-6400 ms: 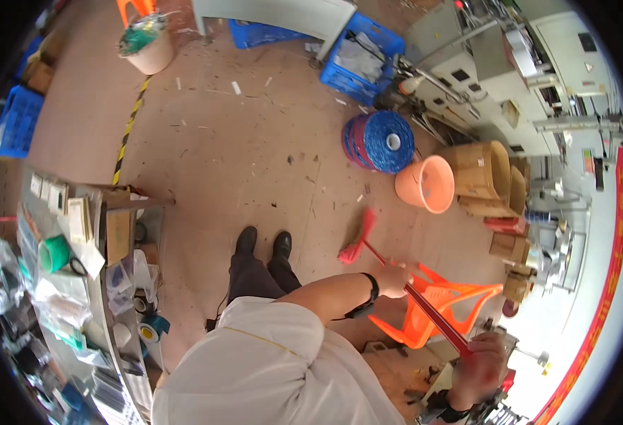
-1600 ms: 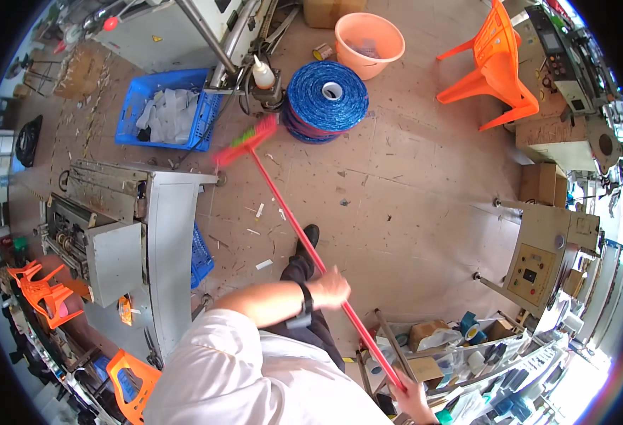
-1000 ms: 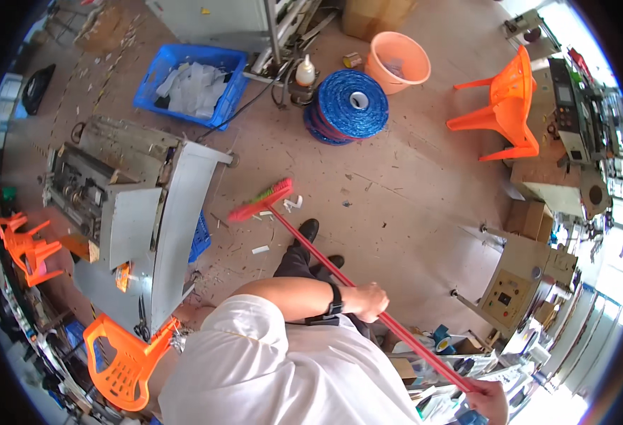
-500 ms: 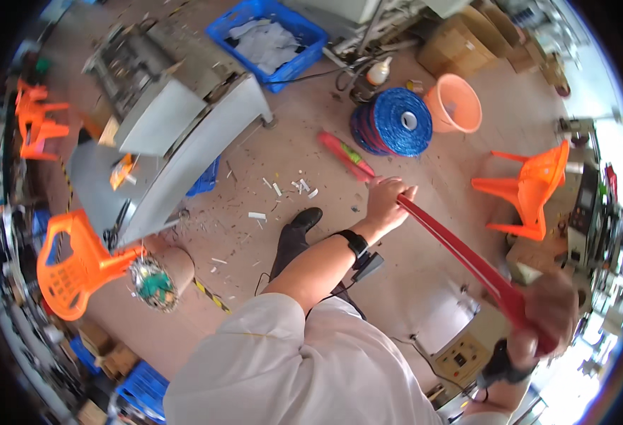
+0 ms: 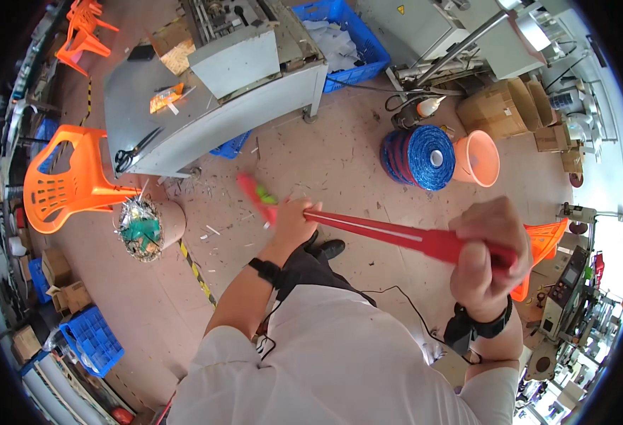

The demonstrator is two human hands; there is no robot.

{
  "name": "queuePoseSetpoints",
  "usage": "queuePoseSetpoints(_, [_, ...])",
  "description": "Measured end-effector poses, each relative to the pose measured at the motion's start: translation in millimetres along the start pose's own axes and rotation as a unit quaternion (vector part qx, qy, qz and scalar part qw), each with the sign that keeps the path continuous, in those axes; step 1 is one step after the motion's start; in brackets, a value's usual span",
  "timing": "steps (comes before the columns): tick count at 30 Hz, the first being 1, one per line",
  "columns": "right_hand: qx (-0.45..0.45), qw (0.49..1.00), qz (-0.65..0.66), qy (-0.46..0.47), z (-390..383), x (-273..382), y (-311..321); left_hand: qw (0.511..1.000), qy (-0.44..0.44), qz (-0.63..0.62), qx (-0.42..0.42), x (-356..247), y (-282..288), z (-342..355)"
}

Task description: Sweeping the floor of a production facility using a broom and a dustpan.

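Note:
A red broom (image 5: 378, 230) stretches across in front of me, its handle slanting from the right toward the floor. My right hand (image 5: 488, 255) is closed around the top end of the handle. Lower on the shaft my left hand (image 5: 296, 222) is wrapped round it, close to the head. The red broom head (image 5: 256, 196), with a green patch, is blurred and sits near the floor just beyond my left hand. Whether its bristles touch the floor I cannot tell. White scraps (image 5: 213, 230) and dark bits are scattered on the floor around it.
A grey machine table (image 5: 205, 131) stands at the far left, with an orange chair (image 5: 70, 177) and a scrap-filled bin (image 5: 173, 221) beside it. Farther back are a blue crate (image 5: 368, 53), a blue twine spool (image 5: 419, 159), an orange bucket (image 5: 483, 159) and cardboard boxes (image 5: 499, 106).
The broom head has swung leftward over the floor, and both hands have moved left with the handle. My view has turned, so the machine table and spool appear shifted right.

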State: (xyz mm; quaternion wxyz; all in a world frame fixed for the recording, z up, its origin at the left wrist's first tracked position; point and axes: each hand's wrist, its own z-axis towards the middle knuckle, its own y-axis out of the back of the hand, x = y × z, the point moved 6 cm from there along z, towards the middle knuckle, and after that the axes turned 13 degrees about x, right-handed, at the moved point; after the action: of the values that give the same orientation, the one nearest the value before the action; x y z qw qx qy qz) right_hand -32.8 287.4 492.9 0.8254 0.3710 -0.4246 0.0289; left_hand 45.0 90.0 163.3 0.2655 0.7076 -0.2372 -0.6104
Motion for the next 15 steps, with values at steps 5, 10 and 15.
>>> queuePoseSetpoints(5, [-0.133, 0.991, 0.001, -0.017, -35.2, 1.9, 75.9, 0.988, -0.131, 0.023, -0.074, -71.2, 8.2, 10.7])
queuePoseSetpoints(10, [-0.250, 0.956, -0.086, -0.127, -169.8, 12.9, 143.2, 0.963, -0.205, 0.066, 0.161, -130.4, -70.1, 64.5])
queuePoseSetpoints(15, [-0.264, 0.817, 0.012, -0.513, -347.5, -47.2, 79.7, 0.870, -0.286, 0.199, 0.348, -103.0, -179.5, 49.0])
